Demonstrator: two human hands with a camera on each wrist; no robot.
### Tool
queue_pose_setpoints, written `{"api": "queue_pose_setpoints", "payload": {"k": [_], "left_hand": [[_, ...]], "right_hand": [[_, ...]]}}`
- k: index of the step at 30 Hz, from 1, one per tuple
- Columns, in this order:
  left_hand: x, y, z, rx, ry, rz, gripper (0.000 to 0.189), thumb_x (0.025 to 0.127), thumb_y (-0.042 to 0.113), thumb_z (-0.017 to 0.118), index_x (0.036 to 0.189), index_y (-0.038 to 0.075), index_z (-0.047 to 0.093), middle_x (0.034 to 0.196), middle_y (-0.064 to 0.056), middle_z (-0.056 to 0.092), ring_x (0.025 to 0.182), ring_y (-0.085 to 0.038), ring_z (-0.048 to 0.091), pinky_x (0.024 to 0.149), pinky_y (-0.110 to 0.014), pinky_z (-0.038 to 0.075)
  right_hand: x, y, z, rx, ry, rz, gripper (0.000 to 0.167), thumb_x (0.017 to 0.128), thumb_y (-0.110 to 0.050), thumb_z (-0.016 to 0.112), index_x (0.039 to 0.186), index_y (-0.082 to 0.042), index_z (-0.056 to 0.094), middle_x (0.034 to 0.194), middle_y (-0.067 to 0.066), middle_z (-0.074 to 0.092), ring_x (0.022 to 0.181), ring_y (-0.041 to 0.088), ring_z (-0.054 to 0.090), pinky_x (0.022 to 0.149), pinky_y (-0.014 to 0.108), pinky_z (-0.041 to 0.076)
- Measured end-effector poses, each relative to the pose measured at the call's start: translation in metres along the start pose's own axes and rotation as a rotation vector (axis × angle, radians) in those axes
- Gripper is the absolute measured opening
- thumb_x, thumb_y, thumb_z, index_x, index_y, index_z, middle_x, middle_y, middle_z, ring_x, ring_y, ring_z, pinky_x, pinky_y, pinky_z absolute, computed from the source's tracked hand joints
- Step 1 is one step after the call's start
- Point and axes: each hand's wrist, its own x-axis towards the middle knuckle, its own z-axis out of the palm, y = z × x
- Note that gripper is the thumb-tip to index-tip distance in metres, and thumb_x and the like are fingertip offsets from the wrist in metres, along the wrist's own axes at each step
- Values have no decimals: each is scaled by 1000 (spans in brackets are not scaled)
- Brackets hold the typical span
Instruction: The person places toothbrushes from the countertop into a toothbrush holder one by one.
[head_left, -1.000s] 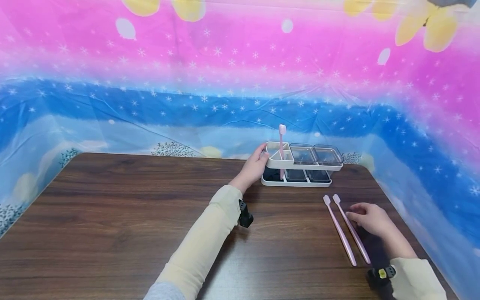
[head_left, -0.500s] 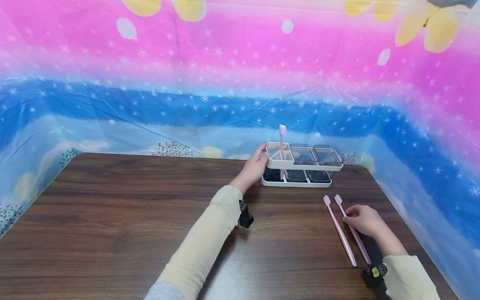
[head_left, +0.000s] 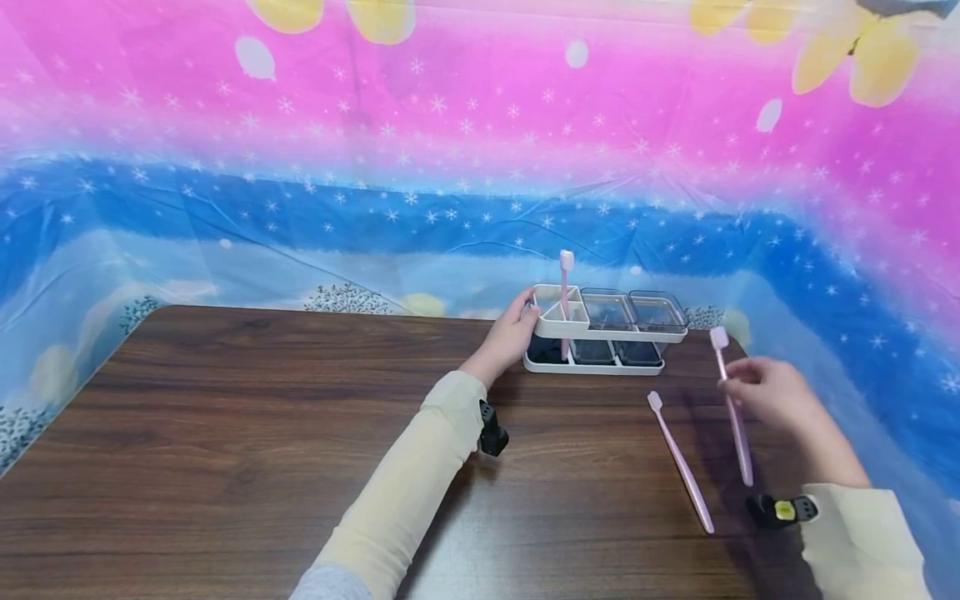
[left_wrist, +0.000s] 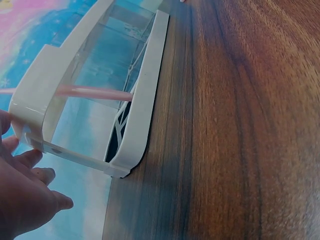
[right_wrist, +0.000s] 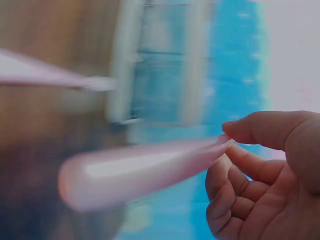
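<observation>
A white two-tier toothbrush holder (head_left: 637,335) stands at the back of the table. One pink toothbrush (head_left: 564,283) is upright in its left compartment, also seen as a pink handle (left_wrist: 95,93) in the left wrist view. My left hand (head_left: 510,335) holds the holder's left end at the upper tier, with fingertips (left_wrist: 44,175) against the end piece. With thumb and fingers, my right hand (head_left: 772,393) pinches a second pink toothbrush (head_left: 738,442) above the table, head up. In the right wrist view its handle end (right_wrist: 125,172) points toward the camera. A third toothbrush (head_left: 684,467) lies on the table.
Two clear lidded boxes (head_left: 607,308) sit in the holder's upper tier, right of the divided compartments. The brown wooden table (head_left: 225,450) ends at a patterned cloth backdrop (head_left: 480,150) behind and on the right.
My right hand has taken hold of the right-hand toothbrush and lifted it off the table, up and slightly right. My left hand and the holder have stayed in place.
</observation>
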Motion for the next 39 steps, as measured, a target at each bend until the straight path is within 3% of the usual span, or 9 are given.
{"api": "queue_pose_setpoints", "payload": {"k": [4, 6, 11, 14, 20, 29, 34, 39], "left_hand": [[0, 0, 0, -1, 4, -1, 49, 107, 26, 33, 154, 15, 24, 159, -5, 25, 145, -27, 23, 116, -48, 23], [0, 0, 1, 2, 5, 2, 49, 107, 26, 33, 154, 15, 24, 159, -5, 25, 145, -27, 23, 116, -48, 23], [-1, 0, 0, 9, 13, 0, 49, 107, 26, 33, 154, 15, 25, 158, -6, 25, 144, -28, 24, 116, -48, 23], [-2, 1, 0, 13, 18, 0, 49, 107, 25, 33, 154, 15, 25, 158, -6, 26, 144, -28, 25, 116, -48, 23], [-1, 1, 0, 17, 21, 0, 50, 106, 26, 34, 154, 14, 25, 158, -6, 27, 144, -29, 26, 116, -47, 24], [0, -1, 0, 18, 21, 5, 49, 106, 27, 34, 154, 15, 27, 158, -6, 28, 143, -28, 27, 116, -47, 24], [-1, 1, -1, 18, 13, 3, 49, 107, 27, 34, 154, 16, 26, 158, -5, 28, 143, -28, 27, 116, -47, 24], [-2, 1, -1, 18, 7, -1, 49, 107, 28, 33, 154, 17, 26, 158, -5, 27, 143, -29, 27, 115, -47, 26]], "right_hand": [[2, -27, -28, 32, 96, -32, 46, 96, -24, 59, 122, 13, 52, 95, 18, 67, 73, 9, 62, 72, 39, 52], [4, -42, -39, 52, 140, -35, 47, 97, -28, 58, 124, 10, 52, 91, 10, 68, 71, 2, 60, 74, 36, 49], [15, -78, -54, 114, 229, -43, 53, 96, -38, 57, 128, 5, 50, 80, -16, 63, 69, -7, 59, 66, 23, 50], [23, -96, -54, 153, 286, -46, 58, 95, -42, 58, 129, 4, 50, 79, -22, 59, 69, -10, 59, 63, 17, 50], [39, -116, -44, 271, 361, -37, 55, 94, -41, 60, 127, 2, 51, 87, -15, 57, 66, -12, 61, 64, 13, 51], [62, -130, -26, 522, 401, -36, 28, 94, -34, 62, 108, -12, 54, 88, -12, 61, 71, -7, 65, 70, 15, 54], [70, -140, -10, 537, 429, -41, 28, 94, -32, 62, 111, -11, 52, 99, -2, 63, 71, -7, 65, 70, 15, 54], [76, -150, 4, 475, 420, -52, 40, 95, -31, 61, 122, -4, 49, 117, 16, 64, 73, -5, 66, 77, 22, 56]]}}
